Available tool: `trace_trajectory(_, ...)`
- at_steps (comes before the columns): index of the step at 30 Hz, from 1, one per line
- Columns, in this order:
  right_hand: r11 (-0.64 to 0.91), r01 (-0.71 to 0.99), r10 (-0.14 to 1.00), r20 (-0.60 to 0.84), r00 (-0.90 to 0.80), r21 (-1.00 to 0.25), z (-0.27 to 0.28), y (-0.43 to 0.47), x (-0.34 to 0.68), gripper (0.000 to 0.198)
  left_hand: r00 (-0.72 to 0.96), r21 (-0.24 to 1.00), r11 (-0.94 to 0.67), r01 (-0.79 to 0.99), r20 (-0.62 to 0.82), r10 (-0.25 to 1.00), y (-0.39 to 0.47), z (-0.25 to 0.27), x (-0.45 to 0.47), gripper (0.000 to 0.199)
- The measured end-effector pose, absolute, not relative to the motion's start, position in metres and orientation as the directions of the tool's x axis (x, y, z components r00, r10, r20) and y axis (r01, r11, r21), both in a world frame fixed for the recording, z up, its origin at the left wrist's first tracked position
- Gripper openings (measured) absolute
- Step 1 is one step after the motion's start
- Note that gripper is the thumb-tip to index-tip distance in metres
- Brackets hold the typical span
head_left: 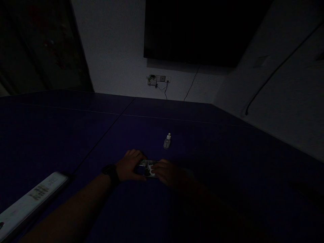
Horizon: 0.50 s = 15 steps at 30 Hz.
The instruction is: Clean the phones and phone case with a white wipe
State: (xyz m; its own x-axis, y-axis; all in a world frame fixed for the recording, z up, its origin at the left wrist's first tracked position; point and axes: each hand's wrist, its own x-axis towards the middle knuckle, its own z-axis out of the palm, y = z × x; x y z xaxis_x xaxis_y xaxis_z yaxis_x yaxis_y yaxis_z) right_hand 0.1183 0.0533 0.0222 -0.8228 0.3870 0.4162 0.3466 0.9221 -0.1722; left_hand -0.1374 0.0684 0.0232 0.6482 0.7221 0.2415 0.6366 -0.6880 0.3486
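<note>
A phone case (146,164) with a dark, patterned back and a large round cutout at its left end lies on the dark blue surface. My left hand (130,165), with a black watch on the wrist, grips the case's left end between thumb and fingers. On the right part of the case, my right hand (165,171) presses a small white wipe (152,169) with its fingertips. The dim light hides most of the wipe and the right forearm. Just beyond the case stands a small clear bottle (166,143) with a white cap.
A long white object (35,199) with printed marks lies at the lower left. The dark blue surface (215,145) stretches to the wall, where sockets and cables (158,79) sit below a large black screen (197,30). Another cable (273,76) runs down the right wall.
</note>
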Motion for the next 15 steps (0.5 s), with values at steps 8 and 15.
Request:
trace_trajectory(8,0.925,0.316,0.377,0.403,-0.834,-0.212,0.022,0.058,0.139,0.026,0.648,0.348,-0.691,0.634,0.249,0.720,0.069,0.023,-0.138,0.075)
trace_trajectory(15,0.904,0.383,0.427,0.414,-0.804,-0.189,0.019,0.056,0.119,0.022,0.648,0.354,-0.692,0.629,0.253,0.719,0.068,0.024,-0.137,0.073)
